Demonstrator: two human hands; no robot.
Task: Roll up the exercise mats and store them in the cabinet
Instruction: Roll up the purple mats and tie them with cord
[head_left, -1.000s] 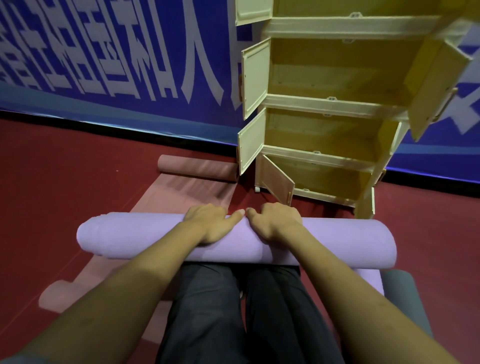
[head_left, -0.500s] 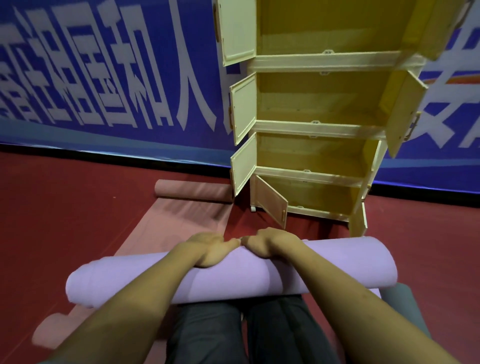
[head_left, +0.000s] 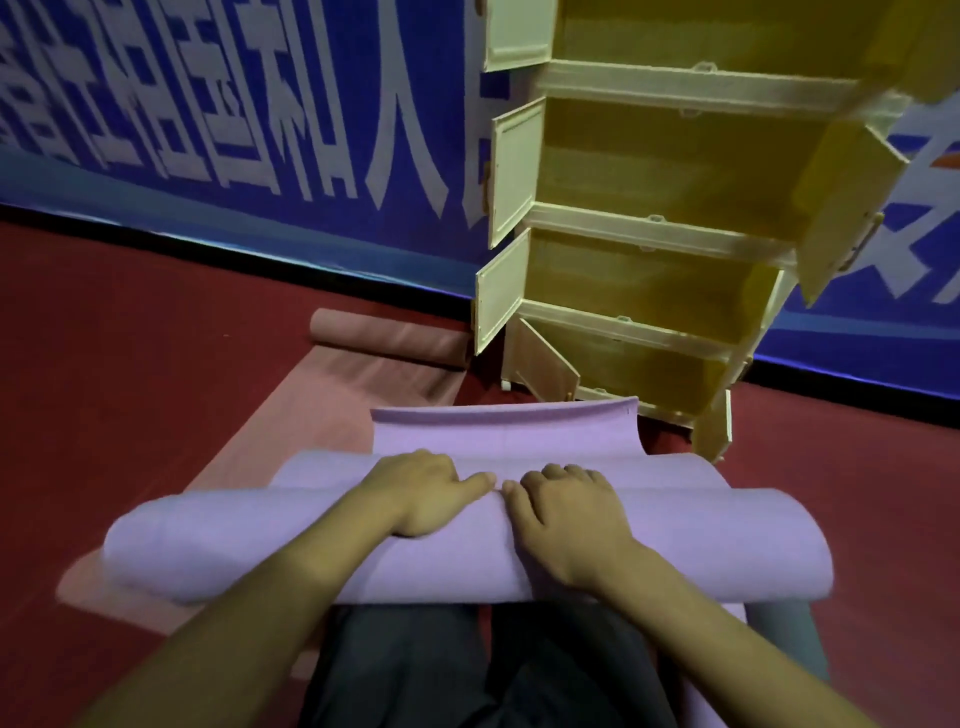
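A purple exercise mat (head_left: 701, 540) lies rolled across my lap, its left end lower than its right. Its loose end (head_left: 504, 436) sticks out flat beyond the roll, toward the cabinet. My left hand (head_left: 421, 493) and my right hand (head_left: 571, 514) sit side by side on top of the roll's middle, fingers curled over its far side, thumbs almost touching. The yellow cabinet (head_left: 649, 218) stands ahead on the right with all its doors open and its shelves bare.
A pink mat (head_left: 363, 384) lies on the red floor to the left, its far end rolled (head_left: 389, 338) near the cabinet's foot. A grey mat (head_left: 784, 634) shows under the purple roll's right end. A blue banner wall (head_left: 260, 130) closes off the back.
The purple mat's loose end has come out beyond the roll toward the cabinet. Both hands stayed together on the roll's middle, which now sits higher and nearer the cabinet.
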